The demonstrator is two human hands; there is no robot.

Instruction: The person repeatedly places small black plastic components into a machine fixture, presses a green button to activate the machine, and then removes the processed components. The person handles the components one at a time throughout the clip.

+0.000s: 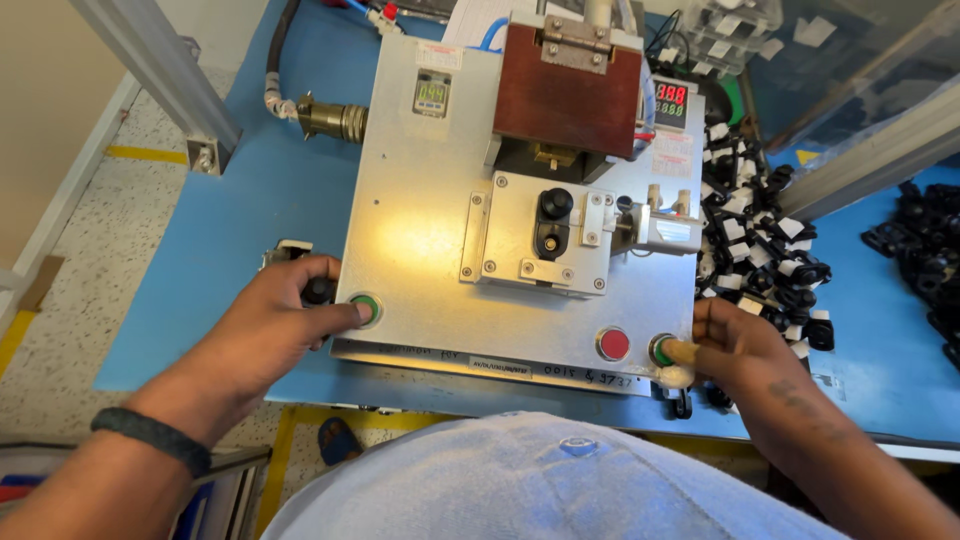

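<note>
Green buttons: 2 on the metal press plate (420, 230), left button (366, 309) and right button (661, 349) at its front corners.
Left hand (270, 330): loosely curled, grasping nothing, thumb on left button.
Right hand (735, 345): clenched around a white swab (678, 365), touching right button.
Red button (612, 344): just left of right button.
Black part (552, 222): at plate centre.

My left hand (270, 325) and right hand (735, 345) meet green buttons (365, 308) on a silver metal plate (420, 220), a red button (612, 344) between them. A reddish-brown block (565, 90) tops it; black-and-white parts (760, 230) dot my blue table (230, 220). My wristband (150, 435) is black.
</note>
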